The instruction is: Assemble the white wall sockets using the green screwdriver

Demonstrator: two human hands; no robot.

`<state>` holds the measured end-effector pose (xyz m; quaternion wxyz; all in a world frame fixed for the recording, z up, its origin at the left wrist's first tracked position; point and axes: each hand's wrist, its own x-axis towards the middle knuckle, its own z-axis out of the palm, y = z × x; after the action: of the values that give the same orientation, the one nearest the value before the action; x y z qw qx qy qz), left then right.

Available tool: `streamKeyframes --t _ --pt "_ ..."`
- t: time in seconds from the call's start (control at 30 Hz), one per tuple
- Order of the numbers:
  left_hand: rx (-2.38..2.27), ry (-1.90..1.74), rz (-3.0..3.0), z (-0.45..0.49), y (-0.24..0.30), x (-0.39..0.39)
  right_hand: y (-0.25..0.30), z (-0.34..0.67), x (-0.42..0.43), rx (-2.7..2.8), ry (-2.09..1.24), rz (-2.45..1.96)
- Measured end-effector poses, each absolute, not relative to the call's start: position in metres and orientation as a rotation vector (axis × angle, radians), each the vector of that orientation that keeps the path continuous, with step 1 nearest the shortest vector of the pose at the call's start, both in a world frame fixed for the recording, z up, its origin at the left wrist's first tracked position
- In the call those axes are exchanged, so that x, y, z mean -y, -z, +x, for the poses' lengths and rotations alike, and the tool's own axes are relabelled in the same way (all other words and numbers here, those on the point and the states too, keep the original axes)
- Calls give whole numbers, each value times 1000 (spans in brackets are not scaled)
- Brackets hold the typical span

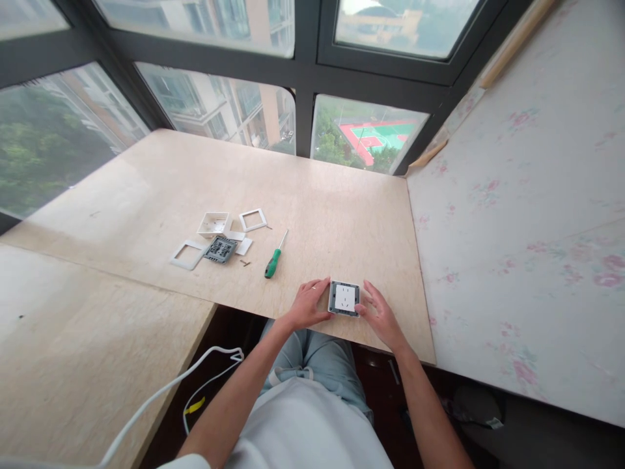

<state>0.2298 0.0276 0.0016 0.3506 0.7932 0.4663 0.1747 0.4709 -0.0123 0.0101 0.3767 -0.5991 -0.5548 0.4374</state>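
Note:
A square wall socket point(345, 298), with a white face and an exposed grey frame, sits near the front edge of the table. My left hand point(311, 303) is closed along its left side, fingertips at the upper corner and thumb at the lower one. On the other side, my right hand point(379, 314) has its thumb at the socket's right edge. The other fingers of that hand are apart from the thumb and reach past the upper right corner. A green-handled screwdriver point(273, 262) lies to the left, its shaft pointing toward the window.
Left on the table point(332, 208) lie a white mounting box point(213, 225), a grey switch module point(221, 249), two white cover frames point(187, 264), white plates point(244, 247) and small screws point(245, 263). A white cable point(161, 393) runs at lower left. A papered wall point(512, 228) bounds the right.

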Motion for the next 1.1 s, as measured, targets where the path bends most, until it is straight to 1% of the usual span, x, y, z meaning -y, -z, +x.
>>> streamKeyframes --t 0.2,0.5,0.57,0.67,0.83,1.1 --pt "-1224 -511 2065 232 -4 -22 -37 440 -13 1528 -1048 -1403" --pt "-1277 -499 2114 233 -4 -19 -84 331 -89 2065 -905 -1064" --pt "-1247 -537 2117 232 -5 -19 -85 302 -114 2237 -818 -1160" --pt "-1203 -619 2106 230 -5 -18 -78 262 -157 2335 -763 -1267" --pt "-1171 -649 2083 228 -1 -18 -61 216 -218 2533 -605 -1494" --pt "-1158 -619 2057 228 5 -18 -43 185 -243 2801 -391 -1754"
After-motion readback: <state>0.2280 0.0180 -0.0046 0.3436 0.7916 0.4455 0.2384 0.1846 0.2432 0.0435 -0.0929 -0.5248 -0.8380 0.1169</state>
